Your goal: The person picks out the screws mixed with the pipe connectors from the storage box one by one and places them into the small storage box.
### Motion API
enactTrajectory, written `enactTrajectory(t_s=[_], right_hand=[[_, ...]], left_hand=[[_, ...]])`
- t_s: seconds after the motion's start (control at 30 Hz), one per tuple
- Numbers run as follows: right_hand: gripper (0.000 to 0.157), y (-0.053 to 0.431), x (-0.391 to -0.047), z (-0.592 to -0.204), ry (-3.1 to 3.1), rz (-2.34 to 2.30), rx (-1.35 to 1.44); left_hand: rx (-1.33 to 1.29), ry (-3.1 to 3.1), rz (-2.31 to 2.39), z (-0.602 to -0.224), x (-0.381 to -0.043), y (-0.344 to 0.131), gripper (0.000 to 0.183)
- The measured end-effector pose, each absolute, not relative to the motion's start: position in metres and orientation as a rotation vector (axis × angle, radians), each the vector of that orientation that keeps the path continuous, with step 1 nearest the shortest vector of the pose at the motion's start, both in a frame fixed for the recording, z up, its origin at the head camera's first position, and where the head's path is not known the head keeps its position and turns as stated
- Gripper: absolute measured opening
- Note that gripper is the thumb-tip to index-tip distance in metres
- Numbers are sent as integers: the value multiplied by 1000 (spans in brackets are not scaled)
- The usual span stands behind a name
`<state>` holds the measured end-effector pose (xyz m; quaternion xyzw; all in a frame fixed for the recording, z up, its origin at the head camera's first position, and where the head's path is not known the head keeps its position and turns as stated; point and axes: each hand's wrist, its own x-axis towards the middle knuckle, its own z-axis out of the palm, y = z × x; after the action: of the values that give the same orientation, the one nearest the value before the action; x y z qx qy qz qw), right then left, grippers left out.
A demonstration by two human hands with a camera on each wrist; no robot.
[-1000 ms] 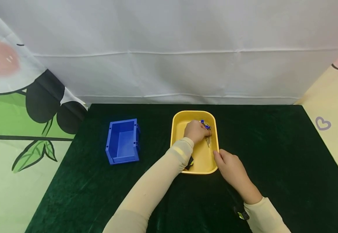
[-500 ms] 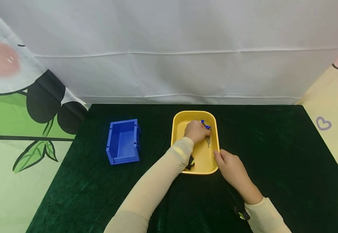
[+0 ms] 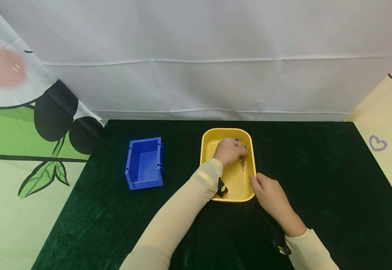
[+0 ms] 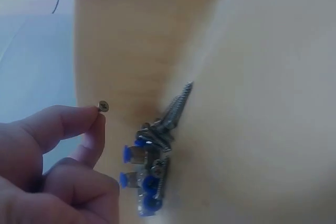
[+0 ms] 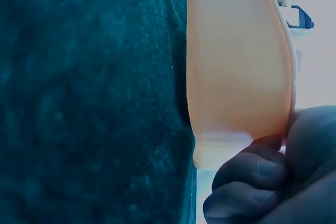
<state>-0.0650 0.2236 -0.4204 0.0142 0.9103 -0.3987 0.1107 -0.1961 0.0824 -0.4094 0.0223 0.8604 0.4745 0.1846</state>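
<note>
In the left wrist view, my left hand [image 4: 68, 156] pinches a small screw [image 4: 104, 106] between thumb and index finger, its cross-slotted head showing. Beside it, several screws [image 4: 181, 100] and small metal fittings with blue ends [image 4: 136, 155] lie heaped in the yellow tray [image 3: 238, 187]. From the head view the left hand reaches over that heap and partly covers it. My right hand [image 3: 270, 197] grips the tray's near right rim; its thumb and curled fingers show at the wall in the right wrist view.
A blue open-front bin [image 3: 145, 165] stands left of the tray on the dark green cloth [image 3: 300, 157]. A white cloth backdrop [image 3: 196, 86] rises behind the table. A black wrist device [image 3: 221, 188] sits under the left forearm, over the tray.
The left hand has shifted slightly over the heap, so less of the blue-ended fittings shows. The right hand stays at the tray's rim.
</note>
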Motion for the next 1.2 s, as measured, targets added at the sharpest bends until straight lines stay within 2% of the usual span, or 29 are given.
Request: enactTrajectory(t_s=[0.17,0.43,1.2], right_hand=[[34,224,-65,-421,2680,-1172,47],[34,222,-63,-422,2680,-1168,93],[35,220,-64,-419,2649,-1168,130]], left_hand=[[103,2424,1411,-398,-191,77,29],[183,2370,1571,-381,-180,59,11],[45,2448,1711,-362,-159,-11,19]])
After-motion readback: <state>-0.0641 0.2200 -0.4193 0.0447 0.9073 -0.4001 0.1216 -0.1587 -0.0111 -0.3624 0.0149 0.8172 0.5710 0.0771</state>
